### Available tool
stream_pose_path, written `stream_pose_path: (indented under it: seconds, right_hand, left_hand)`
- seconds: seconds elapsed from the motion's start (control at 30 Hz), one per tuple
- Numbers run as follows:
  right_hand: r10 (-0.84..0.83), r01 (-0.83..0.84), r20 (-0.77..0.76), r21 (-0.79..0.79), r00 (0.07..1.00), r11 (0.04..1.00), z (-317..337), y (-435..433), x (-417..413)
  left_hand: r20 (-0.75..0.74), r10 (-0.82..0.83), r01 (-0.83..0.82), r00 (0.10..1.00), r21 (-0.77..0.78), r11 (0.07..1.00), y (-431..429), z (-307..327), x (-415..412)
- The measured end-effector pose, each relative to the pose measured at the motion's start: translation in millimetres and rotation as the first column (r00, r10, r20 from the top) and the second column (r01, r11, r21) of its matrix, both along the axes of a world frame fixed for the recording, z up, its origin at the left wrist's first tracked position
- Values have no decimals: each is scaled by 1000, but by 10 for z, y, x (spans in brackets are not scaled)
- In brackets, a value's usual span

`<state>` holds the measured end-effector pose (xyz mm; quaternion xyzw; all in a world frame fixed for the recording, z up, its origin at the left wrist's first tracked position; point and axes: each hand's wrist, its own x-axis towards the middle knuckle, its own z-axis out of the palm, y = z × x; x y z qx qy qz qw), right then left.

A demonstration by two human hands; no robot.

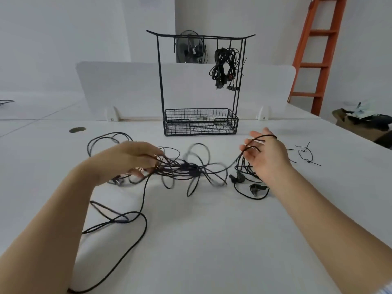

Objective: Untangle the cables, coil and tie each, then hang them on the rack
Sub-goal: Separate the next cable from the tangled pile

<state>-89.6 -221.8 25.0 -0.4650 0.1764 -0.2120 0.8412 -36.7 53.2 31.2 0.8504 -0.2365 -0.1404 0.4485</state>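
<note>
Gripping a bunch of black strands, the left hand [131,158] has its fingers curled round the 9 o'clock end of the tangled cables [191,169], which sit mid-counter [212,240] and look blurred in my feed. I see the right hand [267,158] at the tangle's 3 o'clock with fingers spread. A couple of strands lie draped across them, not pinched. Two plugs [237,178] lie on the counter just below that hand. A loose loop [127,219] trails off at 7 o'clock beside the left forearm. The rack [160,81] stands at 12 o'clock against the white divider [118,85]. Coiled bundles [224,66] hang at the right end of its top bar, with the wire basket [200,124] at its base. Thin ties [305,153] lie at 3 o'clock of the right hand.
</note>
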Motion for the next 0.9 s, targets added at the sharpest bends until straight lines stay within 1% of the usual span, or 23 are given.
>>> stream_pose_path:
  seconds: [0.03,0.07,0.1,0.17,0.2,0.23,0.27,0.3,0.33,0.37,0.4,0.43,0.47,0.5,0.53,0.57,0.6,0.63,0.67,0.7,0.8,0.87,0.9]
  right_hand:
    - [20,-20,-11,-10,1000,1000,8,5,-3]
    - [33,-33,-18,-9,999,999,20,11,-6]
    - [42,-42,-20,-8,999,999,36,21,-10]
    - [56,-56,-15,-12,998,998,50,28,-10]
    - [68,-68,-5,-8,998,998,53,32,-12]
    - [86,-86,6,0,996,996,57,34,-18]
    - [108,-108,19,12,994,994,60,36,-23]
    - [133,-134,35,26,990,991,64,34,-29]
    - [160,-163,54,47,986,986,68,24,-38]
    - [183,-188,74,76,980,979,80,10,-49]
    - [193,-203,95,108,977,973,91,-19,-56]
    - [186,-201,114,139,976,970,104,-55,-61]
    - [162,-184,133,172,978,968,117,-100,-62]
    - [128,-158,149,207,980,965,125,-148,-62]
    - [92,-130,163,242,982,961,129,-191,-57]
    - [61,-107,173,273,983,956,124,-228,-52]
    - [36,-87,178,291,983,953,120,-252,-47]
    - [12,-66,177,302,984,951,111,-262,-40]
    - [-15,-40,174,306,985,951,104,-263,-32]
    - [-43,-14,175,311,984,950,102,-253,-26]
    - [-111,39,202,333,973,942,127,-208,-26]
    - [-145,56,229,356,963,933,151,-209,-41]
    - [-166,68,234,378,958,923,159,-228,-50]
  left_hand:
    - [-52,-69,65,996,-80,995,8,45,-38]
    - [-50,-87,80,995,-132,988,15,66,-29]
    - [-9,-51,49,999,-139,989,3,81,-37]
    - [173,82,-66,981,-93,993,-92,60,-44]
    - [229,86,-72,970,-68,995,-176,33,-51]
    - [215,6,-8,977,7,1000,-273,20,-100]
    - [168,-120,104,979,98,990,-370,-34,-127]
    - [122,-220,197,968,178,964,-460,-91,-159]
    - [112,-280,248,953,238,939,-531,-151,-170]
    - [127,-296,261,947,236,936,-583,-153,-211]
    - [148,-258,231,955,180,956,-573,-135,-195]
    - [142,-180,173,973,61,983,-541,-95,-190]
    - [100,-128,137,987,-90,986,-470,-68,-156]
    - [34,-89,95,995,-256,962,-374,-46,-118]
    - [-18,-80,66,997,-397,916,-275,-31,-65]
    - [-49,-59,27,997,-485,874,-192,-33,-33]
    - [-40,-15,-6,999,-482,876,-124,-62,15]
    - [-15,67,-68,998,-417,906,-91,-81,20]
    - [48,168,-142,985,-343,929,-70,-113,55]
    - [98,266,-222,959,-324,920,-66,-123,71]
    - [132,450,-333,883,-500,800,-8,-99,103]
    - [91,497,-352,863,-598,720,24,-86,128]
    - [35,513,-370,858,-650,664,38,-87,157]
